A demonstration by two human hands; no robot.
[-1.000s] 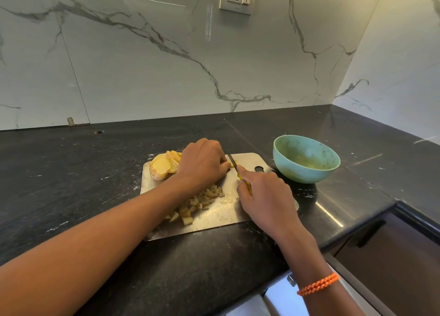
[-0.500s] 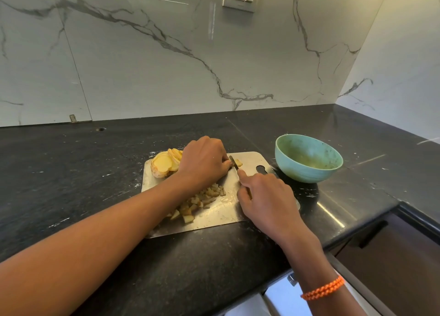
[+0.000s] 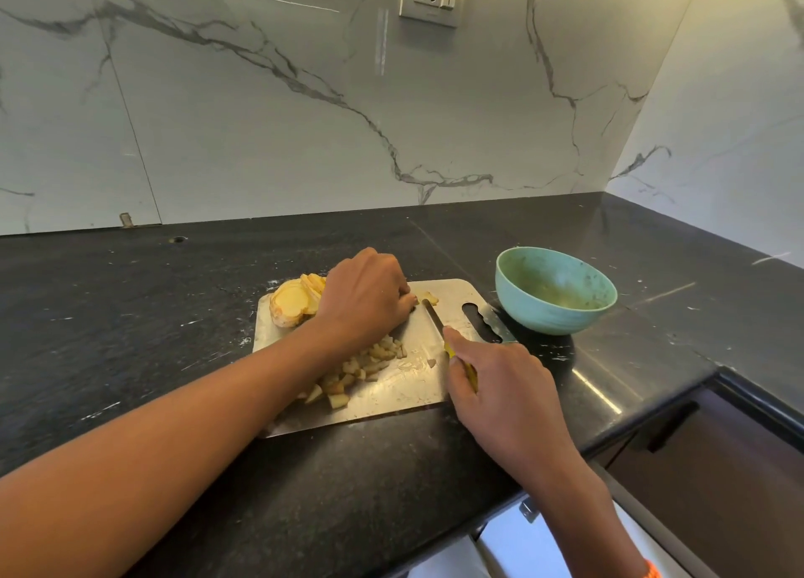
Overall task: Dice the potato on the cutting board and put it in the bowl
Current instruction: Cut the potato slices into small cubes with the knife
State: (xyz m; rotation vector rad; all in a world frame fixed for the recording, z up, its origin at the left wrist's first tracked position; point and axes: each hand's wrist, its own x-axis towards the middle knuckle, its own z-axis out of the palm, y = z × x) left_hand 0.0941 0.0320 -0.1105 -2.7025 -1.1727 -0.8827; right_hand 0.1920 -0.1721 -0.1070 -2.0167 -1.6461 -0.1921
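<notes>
Black desk (image 3: 130, 338), steel board (image 3: 413, 386). Left hand (image 3: 365, 301) curls over potato (image 3: 289, 301) slices at 10 o'clock; right hand (image 3: 500, 386) grips knife (image 3: 433, 314). Slices look wet, slippery, firm: pin flat, fingertips tucked. Bowl (image 3: 554, 292) at 2 o'clock.

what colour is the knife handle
Yellow; the knife handle shows between the right hand's fingers in the head view.

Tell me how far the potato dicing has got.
Done: a pile of diced potato lies on the cutting board. In hand: the left hand holds potato down while the right hand grips the knife. Left: the potato slices at the board's far corner are uncut, and no dice show in the bowl.
</notes>
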